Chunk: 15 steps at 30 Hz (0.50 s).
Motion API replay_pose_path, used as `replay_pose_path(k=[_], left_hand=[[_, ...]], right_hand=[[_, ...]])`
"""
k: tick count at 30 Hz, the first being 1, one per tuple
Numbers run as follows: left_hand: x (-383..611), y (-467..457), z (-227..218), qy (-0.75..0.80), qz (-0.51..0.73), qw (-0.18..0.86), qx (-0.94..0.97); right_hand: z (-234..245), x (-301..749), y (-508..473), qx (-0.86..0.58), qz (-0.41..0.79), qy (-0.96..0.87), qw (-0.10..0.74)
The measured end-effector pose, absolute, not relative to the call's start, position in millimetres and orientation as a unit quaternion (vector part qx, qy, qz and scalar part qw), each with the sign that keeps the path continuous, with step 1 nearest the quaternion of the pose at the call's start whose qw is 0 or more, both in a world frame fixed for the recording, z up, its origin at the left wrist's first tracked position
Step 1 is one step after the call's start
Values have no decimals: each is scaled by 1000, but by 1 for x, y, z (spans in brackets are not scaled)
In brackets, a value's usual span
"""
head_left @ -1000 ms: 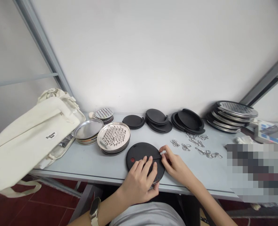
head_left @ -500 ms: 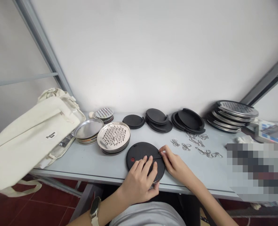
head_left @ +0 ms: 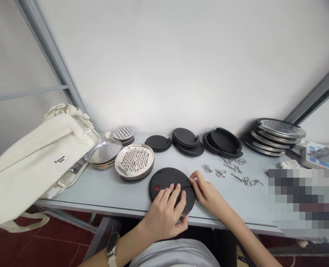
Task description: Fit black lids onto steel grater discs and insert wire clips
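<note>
A round black disc [head_left: 164, 180] with a small red dot and a slit lies at the near edge of the grey table [head_left: 103, 191]. My left hand [head_left: 165, 215] rests on the disc's near part, fingers spread on top and thumb under its rim, holding it down. My right hand [head_left: 206, 193] pinches a small metal wire clip [head_left: 191, 181] at the disc's right rim, by the end of the slit. Several more wire clips [head_left: 231, 170] lie scattered just right of my right hand.
Stacks of steel grater discs [head_left: 134, 160] and plain steel plates [head_left: 104, 152] stand left of the black disc. Black disc stacks [head_left: 222, 142] line the wall, and a tall grater stack [head_left: 277, 135] stands at the right. A cream canvas bag [head_left: 33, 159] overhangs the table's left end.
My right hand has drawn slightly closer to the disc's rim with the clip. The left hand and the disc have stayed put.
</note>
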<state>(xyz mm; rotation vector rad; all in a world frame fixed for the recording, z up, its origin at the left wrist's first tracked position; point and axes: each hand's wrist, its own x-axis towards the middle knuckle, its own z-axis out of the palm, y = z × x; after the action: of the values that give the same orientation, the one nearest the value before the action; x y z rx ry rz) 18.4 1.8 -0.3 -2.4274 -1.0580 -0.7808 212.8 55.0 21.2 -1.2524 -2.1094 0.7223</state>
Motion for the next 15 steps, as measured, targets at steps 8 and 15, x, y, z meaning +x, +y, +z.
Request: replay_pose_path(k=[8, 15], left_hand=[[18, 3, -1, -377, -272, 190, -865], [18, 3, -2, -373, -280, 191, -864]], right_hand=[[22, 213, 56, -500, 206, -795, 275], [20, 214, 56, -505, 192, -795, 276]])
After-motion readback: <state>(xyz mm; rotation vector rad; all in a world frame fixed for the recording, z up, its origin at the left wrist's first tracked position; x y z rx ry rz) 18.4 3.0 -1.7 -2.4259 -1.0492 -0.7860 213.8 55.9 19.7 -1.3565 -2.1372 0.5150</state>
